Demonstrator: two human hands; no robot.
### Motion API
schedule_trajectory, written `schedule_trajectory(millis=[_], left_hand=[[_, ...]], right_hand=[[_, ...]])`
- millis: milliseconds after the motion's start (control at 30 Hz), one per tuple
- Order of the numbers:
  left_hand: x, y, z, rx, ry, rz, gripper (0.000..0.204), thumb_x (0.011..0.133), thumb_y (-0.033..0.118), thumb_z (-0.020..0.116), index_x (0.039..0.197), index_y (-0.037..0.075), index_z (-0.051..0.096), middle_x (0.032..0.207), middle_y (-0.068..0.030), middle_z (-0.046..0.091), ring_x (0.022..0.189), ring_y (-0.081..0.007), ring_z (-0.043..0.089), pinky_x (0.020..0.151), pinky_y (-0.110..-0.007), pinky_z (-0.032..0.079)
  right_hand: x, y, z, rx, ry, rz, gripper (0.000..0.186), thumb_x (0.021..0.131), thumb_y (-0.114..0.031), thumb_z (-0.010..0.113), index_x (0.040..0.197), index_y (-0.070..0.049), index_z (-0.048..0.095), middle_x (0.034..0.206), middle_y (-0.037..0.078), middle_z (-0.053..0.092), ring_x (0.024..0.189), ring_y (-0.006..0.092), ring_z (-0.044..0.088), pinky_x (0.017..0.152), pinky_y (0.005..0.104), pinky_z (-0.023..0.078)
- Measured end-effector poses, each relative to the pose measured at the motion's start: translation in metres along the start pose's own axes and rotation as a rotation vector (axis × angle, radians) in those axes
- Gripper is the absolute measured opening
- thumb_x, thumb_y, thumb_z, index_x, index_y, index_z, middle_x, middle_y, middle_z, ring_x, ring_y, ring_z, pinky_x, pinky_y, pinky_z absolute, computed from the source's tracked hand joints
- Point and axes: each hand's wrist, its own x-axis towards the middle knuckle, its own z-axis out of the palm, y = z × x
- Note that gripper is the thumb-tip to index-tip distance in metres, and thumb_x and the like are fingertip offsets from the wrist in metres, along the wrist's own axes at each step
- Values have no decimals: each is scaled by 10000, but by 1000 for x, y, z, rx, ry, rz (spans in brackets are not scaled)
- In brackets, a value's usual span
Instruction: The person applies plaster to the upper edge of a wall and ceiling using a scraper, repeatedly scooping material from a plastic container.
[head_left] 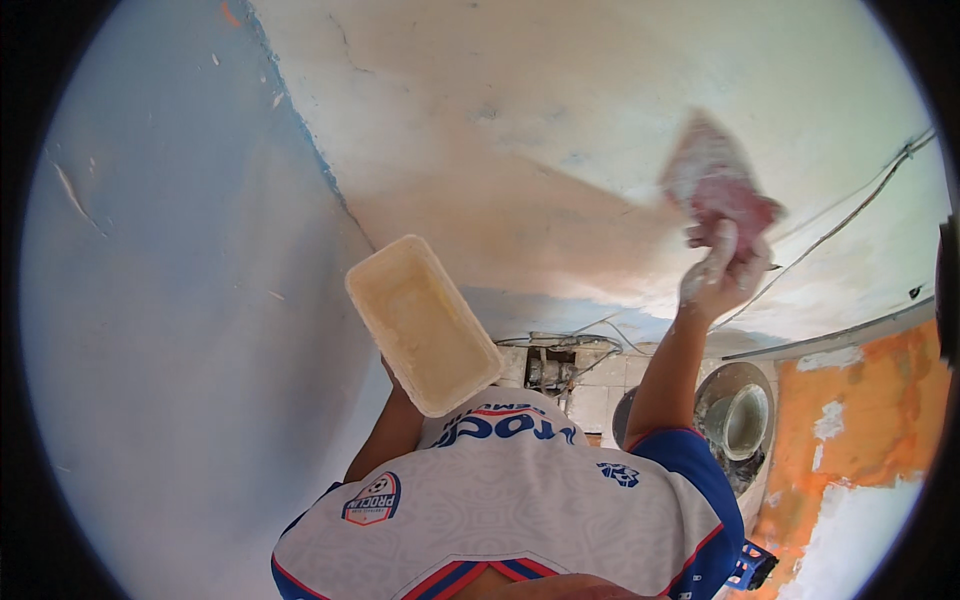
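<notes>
My left hand, mostly hidden behind it, holds up a cream rectangular plastic tub. The inside of the tub faces me and shows pale residue on its walls. Raised to the right, my right hand is closed round a reddish putty spreader with a flat, roughly triangular blade. White filler smears the blade and my fingers. Motion blurs the spreader, and I cannot tell whether it touches the cream patchy surface behind it.
A pale blue wall runs along the left. Loose cables cross at right, near an orange wall with white patches. Below stand a round bucket and a blue plastic item. An opening with pipes shows among pale tiles.
</notes>
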Motion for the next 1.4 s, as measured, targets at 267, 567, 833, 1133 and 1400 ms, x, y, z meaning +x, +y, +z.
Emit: schedule_trajectory(millis=[267, 567, 833, 1133, 1400], left_hand=[[1, 7, -11, 14, 24, 17, 698, 980, 509, 614, 1522, 108, 434, 1439, -151, 576, 1266, -353, 594, 1124, -533, 427], [-5, 23, -11, 37, 19, 17, 692, 989, 518, 592, 1526, 112, 429, 1444, -141, 572, 1270, -344, 593, 1112, -525, 445], [-4, 26, -10, 55, 19, 29, 687, 997, 525, 572, 1529, 116, 424, 1449, -133, 569, 1274, -337, 592, 1101, -519, 460], [-9, 32, -9, 79, 54, 51, 682, 1006, 534, 550, 1533, 121, 419, 1454, -123, 565, 1278, -329, 590, 1089, -512, 477], [-18, 25, -17, 77, 91, 54, 678, 1014, 541, 530, 1537, 125, 415, 1459, -115, 561, 1281, -322, 589, 1078, -505, 493]], right_hand=[[-16, 15, 6, -354, -194, -54, 173, 979, 15, 620, 1152, 9, 612, 943, 157, 735, 694, 177, 703, 598, 266, 552], [-45, 35, 8, -565, -271, -214, 149, 968, -59, 673, 1099, 10, 684, 875, 155, 741, 659, 205, 695, 628, 306, 564], [-68, 39, 21, -565, -619, -270, 184, 942, -19, 697, 1125, -1, 699, 958, 141, 749, 700, 168, 706, 645, 254, 562], [-109, 47, -34, -288, -413, -118, 156, 1002, 5, 601, 1153, 42, 589, 933, 179, 705, 711, 236, 715, 591, 326, 621], [-203, 31, -63, -239, -388, 467, 165, 975, 20, 628, 1137, 54, 632, 916, 135, 705, 753, 175, 703, 675, 292, 578]])
